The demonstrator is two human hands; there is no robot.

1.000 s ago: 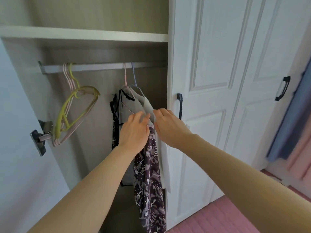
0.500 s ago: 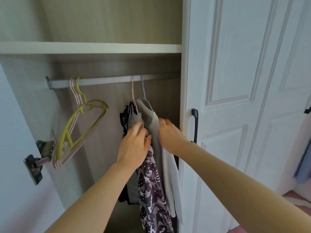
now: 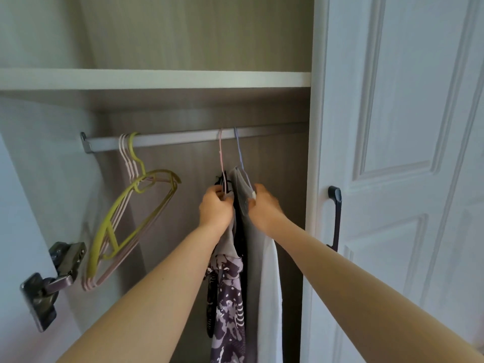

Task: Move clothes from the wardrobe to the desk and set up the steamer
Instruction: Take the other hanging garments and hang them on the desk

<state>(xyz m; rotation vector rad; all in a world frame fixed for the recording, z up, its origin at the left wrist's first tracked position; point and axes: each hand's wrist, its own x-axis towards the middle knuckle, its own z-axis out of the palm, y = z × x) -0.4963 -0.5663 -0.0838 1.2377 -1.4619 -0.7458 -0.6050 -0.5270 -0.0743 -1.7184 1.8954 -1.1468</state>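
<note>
Your left hand (image 3: pixel 215 206) pinches the pink hanger (image 3: pixel 221 155) at its neck; your right hand (image 3: pixel 263 206) curls round the shoulder of the grey top (image 3: pixel 242 192). Top and patterned dress (image 3: pixel 229 310) hang from the rail (image 3: pixel 170 139) in the wardrobe (image 3: pixel 183 35), spare hangers (image 3: pixel 128 161) well to their left

patterned garment (image 3: pixel 230 310): hem cut off below | pink hanger (image 3: pixel 221 155): shoulders hidden, perhaps behind left hand (image 3: pixel 216 208)

Empty hangers (image 3: pixel 103 230): one yellow-green, several pink, bunched at left end of rail (image 3: pixel 170 138) | hinge (image 3: pixel 52 279): metal, lower left | door handle (image 3: pixel 336 218): dark, vertical
</note>
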